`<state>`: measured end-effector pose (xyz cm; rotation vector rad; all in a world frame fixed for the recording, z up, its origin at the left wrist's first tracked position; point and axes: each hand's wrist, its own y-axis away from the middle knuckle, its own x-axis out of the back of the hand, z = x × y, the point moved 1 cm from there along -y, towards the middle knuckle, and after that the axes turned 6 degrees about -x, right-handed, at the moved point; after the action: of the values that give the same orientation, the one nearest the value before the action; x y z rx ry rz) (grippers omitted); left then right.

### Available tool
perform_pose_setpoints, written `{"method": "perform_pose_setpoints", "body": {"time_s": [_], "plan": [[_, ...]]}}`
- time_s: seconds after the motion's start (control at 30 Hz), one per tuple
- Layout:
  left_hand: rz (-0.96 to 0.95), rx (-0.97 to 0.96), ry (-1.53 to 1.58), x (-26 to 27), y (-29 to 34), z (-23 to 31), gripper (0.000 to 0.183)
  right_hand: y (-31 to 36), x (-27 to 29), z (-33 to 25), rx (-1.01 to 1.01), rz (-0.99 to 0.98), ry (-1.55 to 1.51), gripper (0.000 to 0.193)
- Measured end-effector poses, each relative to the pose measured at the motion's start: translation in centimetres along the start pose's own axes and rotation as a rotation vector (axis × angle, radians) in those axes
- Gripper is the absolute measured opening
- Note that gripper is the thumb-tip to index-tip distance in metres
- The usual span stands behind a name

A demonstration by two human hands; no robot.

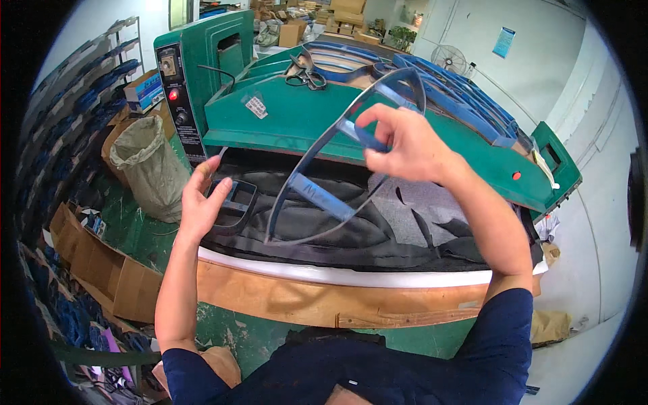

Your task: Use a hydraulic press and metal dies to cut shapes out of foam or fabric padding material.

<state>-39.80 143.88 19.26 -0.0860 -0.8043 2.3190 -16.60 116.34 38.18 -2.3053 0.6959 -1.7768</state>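
My right hand (408, 138) is closed on a blue crossbar of a large, leaf-shaped cutting die (320, 196) with a thin metal edge. The die is tilted, its top end raised past the green press head and its lower end over dark fabric (351, 236). To the left, my left hand (202, 202) is open, thumb and fingers apart, beside a small dark cutting die (236, 206) that lies on the fabric. Whether its fingertips touch that small die, I cannot tell. Cut-out gaps in the fabric show a grey layer (405, 209) at the right.
The green cutting press (297, 111) spans the table, with scissors (307, 74) and several blue dies (459, 88) on top. Its control panel (177, 94) has a lit red button. At left are a sack (152, 169), a cardboard box (101, 263) and a rack of dies (81, 101).
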Motion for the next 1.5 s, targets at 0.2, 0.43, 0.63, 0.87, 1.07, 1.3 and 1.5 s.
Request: {"method": "perform_pose_setpoints", "body": {"time_s": [0.2,0.43,0.63,0.87,1.07,1.3,1.5], "plan": [[-0.223,-0.551,-0.115,-6.3,-0.3,12.0,0.071,-1.8,3.8,3.1,0.104,0.14,0.207,0.04],[-0.222,-0.588,-0.182,-10.8,-0.1,11.2,0.067,-8.5,5.8,7.1,0.222,0.338,0.253,0.033],[-0.23,-0.452,-0.558,-9.2,5.6,5.8,0.054,-18.1,6.3,15.4,0.952,0.332,-0.54,0.026],[0.037,0.146,-0.805,-1.4,8.6,-0.3,0.108,-24.8,3.2,21.1,0.015,0.046,0.244,0.038],[0.068,0.215,-0.774,-2.2,7.8,-3.6,0.115,-27.0,0.7,26.9,-0.144,-0.123,-0.011,0.036],[0.066,0.281,-0.871,-0.8,8.2,-4.6,0.092,-29.0,-2.8,24.5,-0.163,0.004,-0.029,0.027],[0.085,0.25,-0.798,-2.1,7.6,-5.0,0.085,-26.3,0.3,22.5,-0.24,0.181,0.036,0.034]]}}
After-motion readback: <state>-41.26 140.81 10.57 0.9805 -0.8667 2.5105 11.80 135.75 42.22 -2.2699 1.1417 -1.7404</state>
